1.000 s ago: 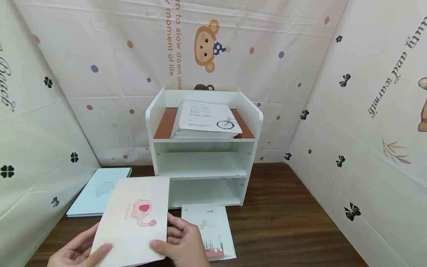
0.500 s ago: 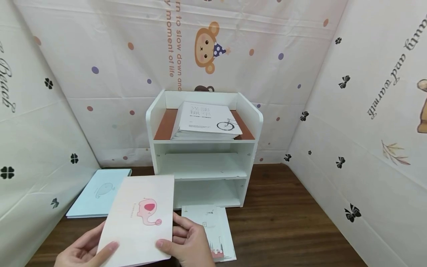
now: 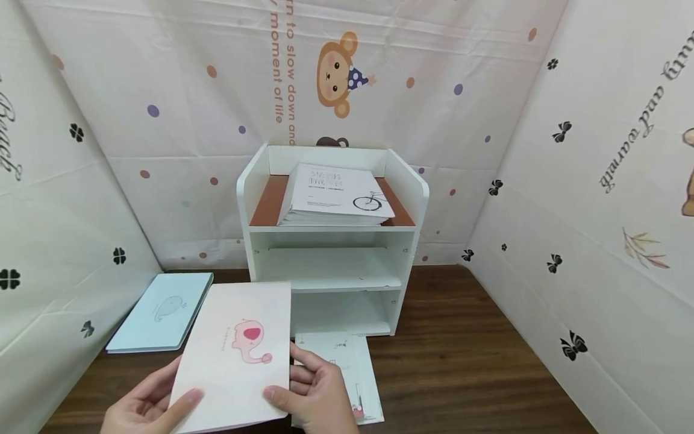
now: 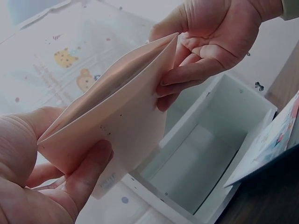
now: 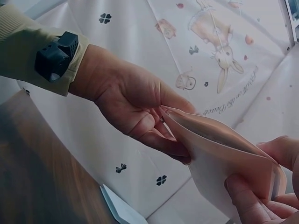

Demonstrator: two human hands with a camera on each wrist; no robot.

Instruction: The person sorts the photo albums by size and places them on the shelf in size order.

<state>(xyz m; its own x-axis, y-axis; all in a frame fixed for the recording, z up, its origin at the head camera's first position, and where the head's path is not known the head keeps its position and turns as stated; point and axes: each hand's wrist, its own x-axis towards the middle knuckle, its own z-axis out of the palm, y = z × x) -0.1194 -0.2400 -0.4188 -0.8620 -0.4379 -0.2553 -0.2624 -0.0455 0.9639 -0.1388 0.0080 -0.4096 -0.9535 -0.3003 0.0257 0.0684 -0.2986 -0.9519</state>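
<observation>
In the head view, a pale pink notebook (image 3: 228, 386) with a pink elephant on its cover is held between my two hands at the lower left. My left hand (image 3: 146, 401) grips its left edge, thumb on the cover. Across from it, my right hand (image 3: 320, 395) pinches the right edge, with the other fingers behind. Both wrist views show the notebook (image 4: 126, 126) from its near end, where the covers bow apart around the pages. A light blue notebook (image 3: 138, 322) with a whale drawing lies beyond on the left, partly covered by the held one.
A white desktop shelf (image 3: 405, 265) stands at the back, with a stack of white books (image 3: 331, 208) on its top level. Printed booklets (image 3: 352, 361) lie before it, partly behind my right hand. Patterned cloth walls (image 3: 542, 120) enclose the dark wooden table (image 3: 461, 361).
Both hands have carried the pink notebook steadily to the right, so it overlaps the shelf and booklets more. More of the blue notebook shows on the left.
</observation>
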